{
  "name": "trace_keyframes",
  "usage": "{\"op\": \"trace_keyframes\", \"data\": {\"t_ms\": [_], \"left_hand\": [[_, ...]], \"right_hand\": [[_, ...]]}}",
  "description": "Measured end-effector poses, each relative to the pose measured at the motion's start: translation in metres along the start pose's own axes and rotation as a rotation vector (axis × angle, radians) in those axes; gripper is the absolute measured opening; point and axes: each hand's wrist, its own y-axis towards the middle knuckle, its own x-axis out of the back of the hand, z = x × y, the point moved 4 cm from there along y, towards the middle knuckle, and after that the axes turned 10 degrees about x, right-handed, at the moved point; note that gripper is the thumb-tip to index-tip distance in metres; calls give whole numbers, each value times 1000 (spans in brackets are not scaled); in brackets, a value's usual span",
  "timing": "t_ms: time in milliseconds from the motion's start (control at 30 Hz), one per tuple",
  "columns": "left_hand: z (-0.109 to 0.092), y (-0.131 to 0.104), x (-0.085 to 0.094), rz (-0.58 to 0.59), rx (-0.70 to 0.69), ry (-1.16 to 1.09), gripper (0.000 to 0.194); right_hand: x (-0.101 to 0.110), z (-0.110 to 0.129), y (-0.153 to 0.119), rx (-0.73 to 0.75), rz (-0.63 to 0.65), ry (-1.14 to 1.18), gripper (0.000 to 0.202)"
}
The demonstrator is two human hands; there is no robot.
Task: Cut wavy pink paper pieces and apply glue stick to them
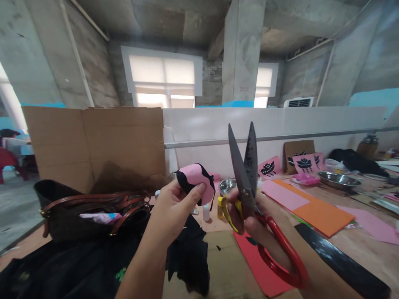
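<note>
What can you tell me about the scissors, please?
The scissors, raised in the right hand, point upward, blades parted in a narrow V with nothing between them. The dark grey blades look metallic, one specked, and meet at a pivot. One handle is red, the other yellow. Fingers curl around the yellow one.

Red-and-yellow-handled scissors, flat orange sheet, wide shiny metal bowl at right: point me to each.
Scissors (244, 181): head view, blade near the pivot.
Orange sheet (327, 209): head view, uncovered part.
Metal bowl (339, 185): head view, near wall.
</note>
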Motion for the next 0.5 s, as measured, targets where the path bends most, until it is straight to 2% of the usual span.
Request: {"op": "trace_keyframes", "data": {"t_ms": [133,233,367,500], "left_hand": [[-1,0,7,-101,-16,39,24],[0,3,12,-101,-27,75,28],[-1,5,17,-62,-18,80,37],[2,2,22,-81,26,112,42]], "right_hand": [[-1,-35,6,-165,-71,204,51],[-7,-53,9,-213,-66,234,51],[-7,-51,0,-248,71,166,55],[12,-49,-25,-256,141,87,61]]}}
